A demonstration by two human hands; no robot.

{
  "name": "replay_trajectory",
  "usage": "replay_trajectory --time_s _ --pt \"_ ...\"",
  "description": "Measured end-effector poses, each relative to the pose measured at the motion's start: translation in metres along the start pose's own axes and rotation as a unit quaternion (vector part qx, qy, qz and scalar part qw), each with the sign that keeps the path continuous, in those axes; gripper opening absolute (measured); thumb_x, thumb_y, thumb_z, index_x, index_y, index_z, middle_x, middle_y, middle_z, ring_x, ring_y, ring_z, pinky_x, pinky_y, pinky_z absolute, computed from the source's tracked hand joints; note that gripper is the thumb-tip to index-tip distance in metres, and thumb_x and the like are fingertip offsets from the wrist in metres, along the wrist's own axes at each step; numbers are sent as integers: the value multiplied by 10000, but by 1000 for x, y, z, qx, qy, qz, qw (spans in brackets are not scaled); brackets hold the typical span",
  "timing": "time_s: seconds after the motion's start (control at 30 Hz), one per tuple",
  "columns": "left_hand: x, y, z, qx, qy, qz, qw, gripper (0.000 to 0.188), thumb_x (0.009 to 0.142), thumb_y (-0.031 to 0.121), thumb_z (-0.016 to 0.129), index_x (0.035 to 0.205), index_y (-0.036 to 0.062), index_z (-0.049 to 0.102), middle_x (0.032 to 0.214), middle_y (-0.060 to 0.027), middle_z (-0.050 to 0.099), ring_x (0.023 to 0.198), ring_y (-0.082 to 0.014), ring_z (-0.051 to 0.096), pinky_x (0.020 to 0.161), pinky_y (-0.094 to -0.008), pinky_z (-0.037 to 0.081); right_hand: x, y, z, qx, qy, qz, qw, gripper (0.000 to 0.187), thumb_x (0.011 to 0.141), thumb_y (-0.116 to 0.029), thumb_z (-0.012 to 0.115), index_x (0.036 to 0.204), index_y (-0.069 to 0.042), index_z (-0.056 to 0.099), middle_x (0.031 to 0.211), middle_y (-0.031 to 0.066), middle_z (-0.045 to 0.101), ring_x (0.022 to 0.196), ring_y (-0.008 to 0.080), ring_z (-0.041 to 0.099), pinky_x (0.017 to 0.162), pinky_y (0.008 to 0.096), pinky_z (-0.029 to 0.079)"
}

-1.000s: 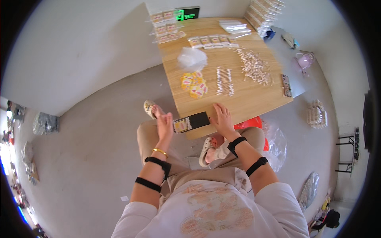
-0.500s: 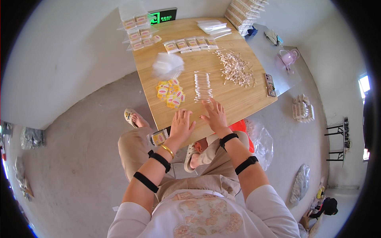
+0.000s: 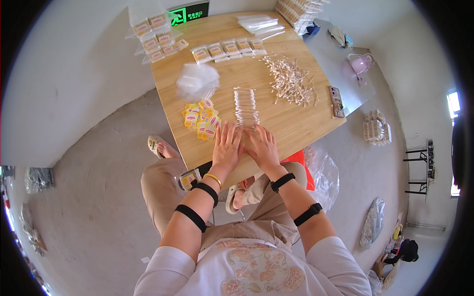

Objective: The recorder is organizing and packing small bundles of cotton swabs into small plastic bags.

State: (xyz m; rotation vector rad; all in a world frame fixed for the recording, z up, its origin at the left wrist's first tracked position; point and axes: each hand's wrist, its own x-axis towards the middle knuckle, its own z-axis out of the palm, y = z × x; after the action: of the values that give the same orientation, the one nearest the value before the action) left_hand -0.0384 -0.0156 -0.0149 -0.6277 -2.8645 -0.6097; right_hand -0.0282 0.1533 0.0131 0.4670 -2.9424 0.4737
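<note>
A neat row of cotton swabs (image 3: 245, 104) lies crosswise in a column on the wooden table (image 3: 286, 126). My left hand (image 3: 227, 147) rests at the near end of this row, fingers stretched forward. Close beside it, my right hand (image 3: 263, 147) also has its fingers extended, its thumb near the left one. The fingertips of both are at the nearest swabs; whether they press on them I cannot tell. Left of the row lie yellow-and-white printed cards (image 3: 201, 119) in a loose spread. A heap of loose cotton swabs (image 3: 290, 81) sits to the right.
Clear plastic bags (image 3: 197, 82) lie beyond the cards. Filled swab packs (image 3: 229, 48) line the far side, with stacked packs (image 3: 157, 37) at far left. A phone (image 3: 336, 101) lies by the right edge. One pack (image 3: 189, 179) is at the near left corner.
Both hands have come together, the left moving right and forward, the right slightly left, to the near end of the swab row. The view has shifted a little.
</note>
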Motion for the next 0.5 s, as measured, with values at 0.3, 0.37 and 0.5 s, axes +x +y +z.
replay_trajectory --time_s 0.3,0.37,0.5 --pt "1 4 -6 65 -72 -20 995 674 1016 501 410 1575 156 259 1650 -80 166 1535 -310 87 1233 -558 50 -5 -2 1 45 -5 20 999 642 821 -189 728 1423 -165 507 1484 124 384 1352 361 379 1127 491 322" --pt "2 6 -8 69 -75 -27 994 687 1014 513 406 1581 161 243 1653 -80 158 1537 -308 82 1231 -562 41 -6 -2 1 42 -11 25 999 655 824 -179 723 1436 -173 493 1489 123 374 1359 357 374 1134 490 317" --pt "4 8 -9 69 -80 -41 994 710 1012 544 387 1593 178 208 1662 -78 137 1541 -304 67 1227 -568 19 -7 0 0 47 -15 28 998 650 825 -178 721 1435 -174 496 1485 127 377 1361 361 372 1141 496 309"
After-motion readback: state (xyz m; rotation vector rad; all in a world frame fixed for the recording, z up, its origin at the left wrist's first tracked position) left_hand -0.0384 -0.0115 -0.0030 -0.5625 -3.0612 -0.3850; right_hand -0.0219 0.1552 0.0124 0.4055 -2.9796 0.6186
